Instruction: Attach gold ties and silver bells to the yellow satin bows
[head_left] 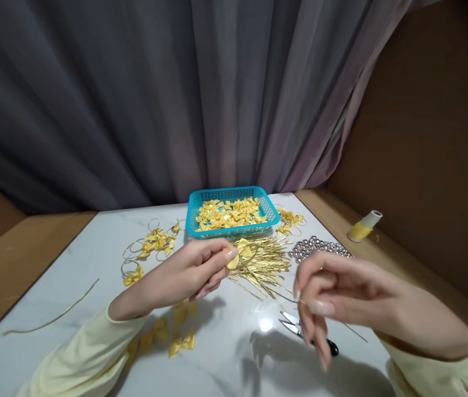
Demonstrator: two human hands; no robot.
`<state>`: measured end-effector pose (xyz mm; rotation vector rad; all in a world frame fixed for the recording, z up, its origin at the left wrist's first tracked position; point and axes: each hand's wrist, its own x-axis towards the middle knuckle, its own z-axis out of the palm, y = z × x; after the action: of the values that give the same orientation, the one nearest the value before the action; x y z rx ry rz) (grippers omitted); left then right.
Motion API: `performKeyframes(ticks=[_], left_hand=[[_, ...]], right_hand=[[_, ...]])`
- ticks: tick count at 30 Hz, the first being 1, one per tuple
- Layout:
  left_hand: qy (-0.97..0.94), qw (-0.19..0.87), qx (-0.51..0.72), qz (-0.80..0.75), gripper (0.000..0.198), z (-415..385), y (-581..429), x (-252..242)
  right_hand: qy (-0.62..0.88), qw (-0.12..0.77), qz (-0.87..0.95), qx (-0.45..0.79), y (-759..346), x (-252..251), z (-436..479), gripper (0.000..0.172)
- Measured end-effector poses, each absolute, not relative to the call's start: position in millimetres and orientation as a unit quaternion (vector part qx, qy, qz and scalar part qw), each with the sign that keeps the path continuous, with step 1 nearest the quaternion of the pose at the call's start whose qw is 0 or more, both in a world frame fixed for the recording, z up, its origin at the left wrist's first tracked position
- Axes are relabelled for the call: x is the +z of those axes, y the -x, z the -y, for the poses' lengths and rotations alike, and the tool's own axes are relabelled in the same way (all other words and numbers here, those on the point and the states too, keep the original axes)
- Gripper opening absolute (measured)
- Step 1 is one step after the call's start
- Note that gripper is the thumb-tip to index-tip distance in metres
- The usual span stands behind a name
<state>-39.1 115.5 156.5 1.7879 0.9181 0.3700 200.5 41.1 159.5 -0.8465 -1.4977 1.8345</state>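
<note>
Bow of yellow ribbon (243,251), held up over the white table (109,248), near the middle of the view. Clamped in the grip of the left hand (206,267), between thumb and fingers. Could crease under too hard a pinch, or slip out under too light a one. From close by the bow toward the right hand (345,289), a thin gold strand (283,297), with that hand's grip seemingly together on its end. Cannot tell whether fixed to the bow; might kink, or tug the bow askew, if pulled sharply. Just behind and below, a fanned bundle of gold strands (273,256), likely to snag on the held one.

Under the right hand, scissors (295,328) with blades parted, easy to knock with a lowered finger, at the risk of a nick. Beyond that hand, loose silvery beads (314,248), apt to roll if bumped. Below the left forearm, loose bows (182,343), liable to be swept aside by the pale sleeve (89,353). Farther back, a blue basket (190,220) heaped with more bows, between two clusters of looped bows (157,241), prone to tangling through their thin loops.
</note>
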Motion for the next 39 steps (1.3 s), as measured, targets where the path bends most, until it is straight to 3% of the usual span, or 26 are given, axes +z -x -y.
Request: performKeyframes(ticks=[3,5,8,10,15,19,21,27,39], left_hand=[[-0.76,0.496,0.165,-0.386,0.031,-117,39,153],[-0.793,0.446,0.167,-0.379,0.031,-116,38,151],[-0.853,0.343,0.166,-0.358,0.03,-113,36,146],[-0.88,0.287,0.156,-0.345,0.03,-110,33,143],[-0.899,0.244,0.132,-0.34,0.025,-98,27,138],[-0.904,0.244,0.119,-0.331,0.022,-92,26,137],[-0.911,0.226,0.118,-0.323,0.018,-92,27,134],[-0.924,0.2,0.117,-0.304,0.015,-93,31,130],[-0.93,0.157,0.095,-0.319,0.016,-97,30,125]], right_hand=[[0.311,0.229,0.641,0.663,-214,168,-33,0.017],[0.347,0.208,0.72,0.564,-218,169,-32,0.021],[0.466,0.294,0.768,0.326,-213,166,-31,0.02],[0.512,0.347,0.749,0.236,-201,161,-30,0.015],[0.514,0.352,0.748,0.23,-164,136,-33,0.022],[0.559,0.296,0.754,0.178,-147,118,-42,0.026],[0.572,0.276,0.742,0.216,-145,115,-48,0.022],[0.488,0.274,0.612,0.558,-146,118,-64,0.019],[0.447,0.294,0.568,0.626,-161,130,-63,0.03]])
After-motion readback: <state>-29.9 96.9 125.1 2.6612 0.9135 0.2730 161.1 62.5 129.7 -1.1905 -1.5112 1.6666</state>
